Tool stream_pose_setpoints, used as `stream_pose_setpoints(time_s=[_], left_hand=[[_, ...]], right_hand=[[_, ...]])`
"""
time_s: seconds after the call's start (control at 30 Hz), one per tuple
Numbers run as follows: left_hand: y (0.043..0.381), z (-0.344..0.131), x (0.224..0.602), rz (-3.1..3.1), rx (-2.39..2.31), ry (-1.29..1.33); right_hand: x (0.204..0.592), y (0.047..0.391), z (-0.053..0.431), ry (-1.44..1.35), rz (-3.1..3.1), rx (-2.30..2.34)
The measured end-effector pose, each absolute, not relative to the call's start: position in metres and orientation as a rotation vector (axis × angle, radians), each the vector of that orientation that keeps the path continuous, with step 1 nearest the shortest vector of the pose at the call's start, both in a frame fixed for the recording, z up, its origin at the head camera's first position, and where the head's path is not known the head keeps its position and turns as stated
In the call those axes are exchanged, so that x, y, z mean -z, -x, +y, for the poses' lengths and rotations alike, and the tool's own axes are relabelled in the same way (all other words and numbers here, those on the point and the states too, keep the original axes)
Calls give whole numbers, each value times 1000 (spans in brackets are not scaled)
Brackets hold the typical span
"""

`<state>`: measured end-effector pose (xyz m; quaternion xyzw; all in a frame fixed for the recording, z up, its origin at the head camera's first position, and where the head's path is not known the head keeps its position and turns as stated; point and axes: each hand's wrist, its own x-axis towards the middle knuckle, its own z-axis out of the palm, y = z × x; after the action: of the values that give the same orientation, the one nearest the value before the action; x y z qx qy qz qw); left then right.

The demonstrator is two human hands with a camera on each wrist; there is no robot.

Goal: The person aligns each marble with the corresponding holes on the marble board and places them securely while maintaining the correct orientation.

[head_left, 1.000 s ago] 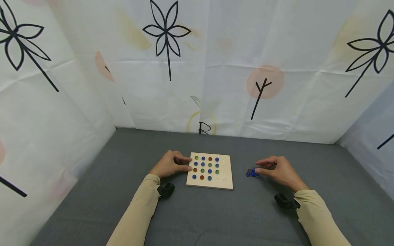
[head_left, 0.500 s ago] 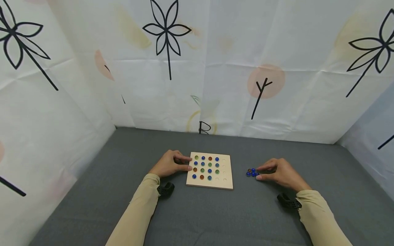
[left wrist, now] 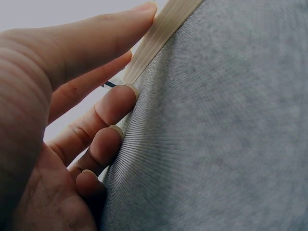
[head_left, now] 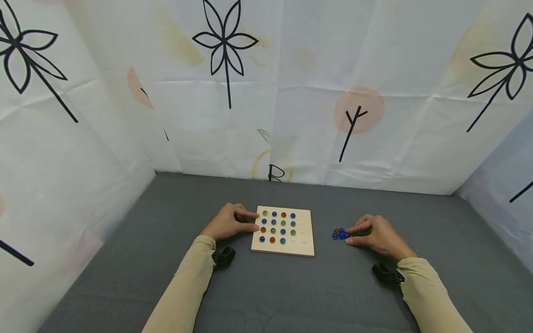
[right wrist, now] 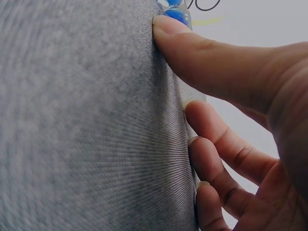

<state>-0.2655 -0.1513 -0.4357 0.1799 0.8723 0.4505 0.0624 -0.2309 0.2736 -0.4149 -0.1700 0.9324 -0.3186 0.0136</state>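
Note:
A pale wooden board lies on the grey cloth, with blue, green and amber glass marbles seated in rows of hollows. Bare hollows show in its right column and near its lower right corner. My left hand touches the board's left edge with thumb and index fingertips; its other fingers bend close to the cloth. Further right is a small cluster of loose marbles, mostly blue with one amber. My right hand has thumb and index fingertips at either side of the rightmost blue marble. In the right wrist view the thumb partly covers blue marbles.
Grey cloth covers the table, and a stretch of it separates the board from the loose marbles. White printed fabric hangs behind the table and along both sides. Each wrist wears a black camera band, one below the left hand.
My right hand has lowered slightly, its fingertips now beside the rightmost loose marble instead of partly covering it. The left hand and the board stay as they were.

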Motion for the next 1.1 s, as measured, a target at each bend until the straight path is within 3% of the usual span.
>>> stream_pose_setpoints(time_s=[1.1], left_hand=[[267,-152,438,2626,-1382,-555]], right_hand=[[397,223,252,548,2889,1154]])
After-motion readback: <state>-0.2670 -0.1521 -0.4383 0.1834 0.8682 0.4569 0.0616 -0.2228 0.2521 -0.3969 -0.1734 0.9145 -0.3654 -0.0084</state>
